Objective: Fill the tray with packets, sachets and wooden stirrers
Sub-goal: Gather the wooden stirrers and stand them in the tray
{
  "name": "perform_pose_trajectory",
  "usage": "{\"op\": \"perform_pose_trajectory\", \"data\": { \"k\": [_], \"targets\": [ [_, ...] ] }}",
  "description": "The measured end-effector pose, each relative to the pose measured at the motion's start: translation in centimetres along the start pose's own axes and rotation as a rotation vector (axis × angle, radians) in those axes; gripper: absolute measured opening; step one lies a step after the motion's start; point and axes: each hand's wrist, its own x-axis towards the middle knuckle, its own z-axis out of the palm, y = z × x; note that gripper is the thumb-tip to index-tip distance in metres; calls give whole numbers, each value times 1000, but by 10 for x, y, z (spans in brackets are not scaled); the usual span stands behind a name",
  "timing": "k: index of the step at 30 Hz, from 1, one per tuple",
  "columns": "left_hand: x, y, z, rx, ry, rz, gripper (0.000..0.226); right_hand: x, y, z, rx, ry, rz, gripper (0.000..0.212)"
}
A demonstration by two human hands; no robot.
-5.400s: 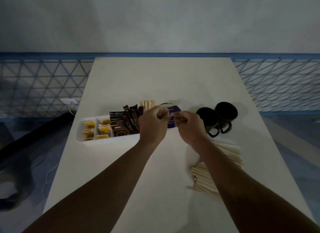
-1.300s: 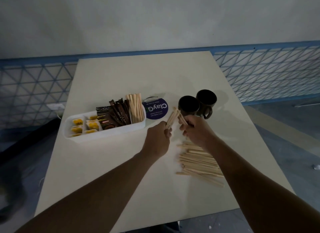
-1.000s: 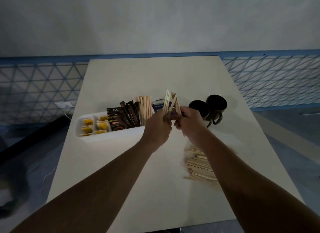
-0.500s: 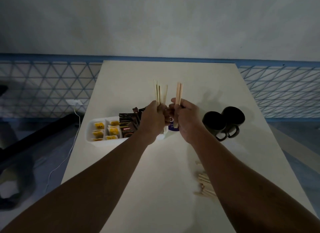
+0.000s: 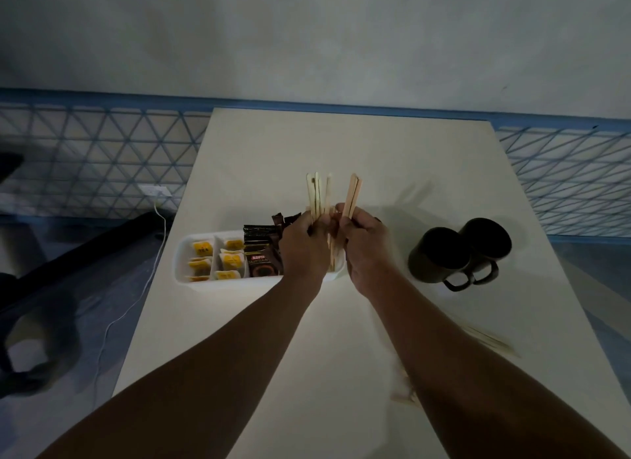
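Both hands (image 5: pixel 336 245) hold wooden stirrers (image 5: pixel 333 195) upright, tips pointing up.

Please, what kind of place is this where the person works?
Probably a plain indoor workroom set up as a drinks station: a bare white table before a blank wall, blue lattice panels below it, and a compartment tray beside two dark mugs.
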Motion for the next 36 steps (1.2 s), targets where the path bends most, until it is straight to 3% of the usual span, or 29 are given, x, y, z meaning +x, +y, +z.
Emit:
{"op": "perform_pose_trajectory", "data": {
  "k": [19,25,31,36],
  "targets": [
    [4,2,2,6,23,-105,11,-1,-10,-1,-658,34,-202,20],
    [5,10,-4,80,-1,17,27,-2,-13,-4,-705,29,-217,29],
    [11,24,-11,145,-36,111,43,5,-12,-7,-761,40,-227,16],
    [18,23,-19,213,-67,194,38,9,-13,-5,-676,55,-196,25]
  ]
}}
